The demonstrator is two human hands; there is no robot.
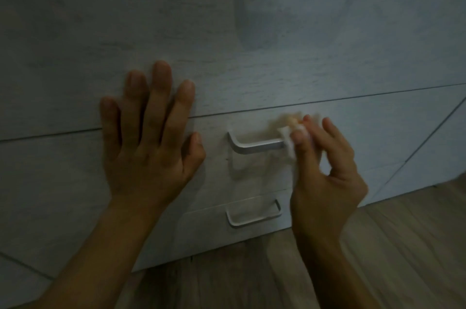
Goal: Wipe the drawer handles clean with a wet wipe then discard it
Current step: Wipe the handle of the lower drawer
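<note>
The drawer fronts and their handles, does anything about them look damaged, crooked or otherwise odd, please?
Nothing stands out. The upper handle and lower handle both sit level and look intact. The left hand lies flat on the cabinet front, and the right hand presses the wet wipe on the upper handle's right end.

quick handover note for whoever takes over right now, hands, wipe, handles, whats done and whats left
Left hand: open, flat against the drawer front, holding nothing.
Right hand: pinching the wet wipe against the right end of the upper handle.
Lower handle: nothing on it, below on the next drawer.
Done: wiping of the upper handle is under way; how much is covered cannot be told.
Left: finish the upper handle, wipe the lower handle, then discard the wipe. No bin is in view.
</note>
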